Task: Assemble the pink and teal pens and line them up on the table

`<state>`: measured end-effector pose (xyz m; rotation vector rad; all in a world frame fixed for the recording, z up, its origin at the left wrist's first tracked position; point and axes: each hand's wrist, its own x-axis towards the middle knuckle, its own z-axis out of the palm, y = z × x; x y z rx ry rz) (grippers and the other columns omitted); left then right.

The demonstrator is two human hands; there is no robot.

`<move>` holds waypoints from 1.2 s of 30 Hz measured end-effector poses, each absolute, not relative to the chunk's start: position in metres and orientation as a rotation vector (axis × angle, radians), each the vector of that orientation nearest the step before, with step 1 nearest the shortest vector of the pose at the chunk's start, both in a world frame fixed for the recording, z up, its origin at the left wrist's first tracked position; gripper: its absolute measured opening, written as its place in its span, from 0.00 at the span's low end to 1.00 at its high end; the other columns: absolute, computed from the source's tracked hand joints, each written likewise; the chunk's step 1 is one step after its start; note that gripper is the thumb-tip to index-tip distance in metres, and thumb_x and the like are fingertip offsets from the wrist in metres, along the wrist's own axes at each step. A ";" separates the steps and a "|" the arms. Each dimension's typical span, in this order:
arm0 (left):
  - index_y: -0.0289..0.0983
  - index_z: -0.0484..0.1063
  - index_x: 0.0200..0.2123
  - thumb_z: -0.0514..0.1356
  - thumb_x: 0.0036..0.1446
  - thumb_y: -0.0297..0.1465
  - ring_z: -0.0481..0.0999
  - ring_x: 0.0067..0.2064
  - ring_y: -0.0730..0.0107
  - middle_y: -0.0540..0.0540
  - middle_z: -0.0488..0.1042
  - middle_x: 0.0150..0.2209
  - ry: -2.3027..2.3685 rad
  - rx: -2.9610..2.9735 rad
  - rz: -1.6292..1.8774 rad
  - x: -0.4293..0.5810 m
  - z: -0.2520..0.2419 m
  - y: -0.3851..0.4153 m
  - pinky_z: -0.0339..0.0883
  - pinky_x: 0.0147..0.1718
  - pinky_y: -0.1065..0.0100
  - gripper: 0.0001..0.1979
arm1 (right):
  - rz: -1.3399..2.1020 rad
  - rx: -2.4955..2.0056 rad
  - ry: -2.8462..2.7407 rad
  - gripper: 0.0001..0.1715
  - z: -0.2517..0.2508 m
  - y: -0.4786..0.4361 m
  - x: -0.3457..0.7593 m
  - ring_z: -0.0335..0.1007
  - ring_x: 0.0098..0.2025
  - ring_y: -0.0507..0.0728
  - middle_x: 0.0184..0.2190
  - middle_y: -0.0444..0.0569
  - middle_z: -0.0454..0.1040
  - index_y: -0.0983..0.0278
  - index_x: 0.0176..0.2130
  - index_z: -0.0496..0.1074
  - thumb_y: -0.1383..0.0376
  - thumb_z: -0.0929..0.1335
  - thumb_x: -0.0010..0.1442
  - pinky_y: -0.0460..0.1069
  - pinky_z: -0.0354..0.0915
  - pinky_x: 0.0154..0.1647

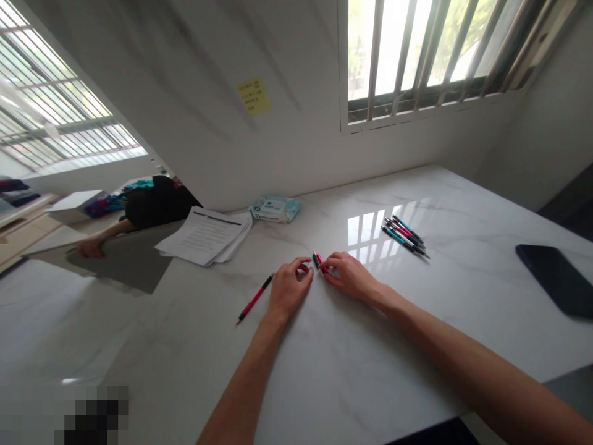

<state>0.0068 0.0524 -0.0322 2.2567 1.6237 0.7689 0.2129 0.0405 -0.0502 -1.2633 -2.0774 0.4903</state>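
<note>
Left hand (pixel 290 287) and right hand (pixel 352 276) pinch a dark pen (pixel 315 260) and a red pen (pixel 321 264) tip to tip above the marble bench (pixel 463 213); a loose red pen (pixel 254 299) lies beside the left hand.

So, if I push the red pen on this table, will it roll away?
Probably yes: the red pen looks slim and round, and the marble table shines, so it could roll easily. It also looks light and stiff, so it should not bend. A small push may send it further than you expect.
</note>
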 end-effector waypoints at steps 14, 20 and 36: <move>0.42 0.77 0.51 0.60 0.60 0.29 0.78 0.40 0.61 0.48 0.83 0.42 1.612 2.284 0.816 0.012 -0.040 0.056 0.70 0.45 0.63 0.16 | 0.498 -1.264 -2.071 0.13 -0.050 0.040 0.212 0.74 0.47 0.60 0.45 0.52 0.79 0.61 0.48 0.81 0.69 0.71 0.64 0.53 0.67 0.52; 0.43 0.76 0.54 0.60 0.60 0.28 0.77 0.40 0.63 0.48 0.83 0.43 1.587 2.286 0.820 0.011 -0.042 0.057 0.69 0.46 0.63 0.19 | 0.508 -1.268 -2.070 0.14 -0.052 0.042 0.212 0.73 0.46 0.60 0.44 0.53 0.79 0.62 0.48 0.81 0.70 0.70 0.63 0.52 0.66 0.52; 0.41 0.81 0.36 0.66 0.60 0.36 0.77 0.39 0.62 0.48 0.79 0.34 1.692 2.328 0.672 0.012 -0.035 0.052 0.66 0.42 0.64 0.06 | 0.505 -1.257 -2.061 0.14 -0.052 0.041 0.212 0.73 0.47 0.60 0.45 0.53 0.79 0.61 0.48 0.81 0.69 0.71 0.64 0.53 0.67 0.52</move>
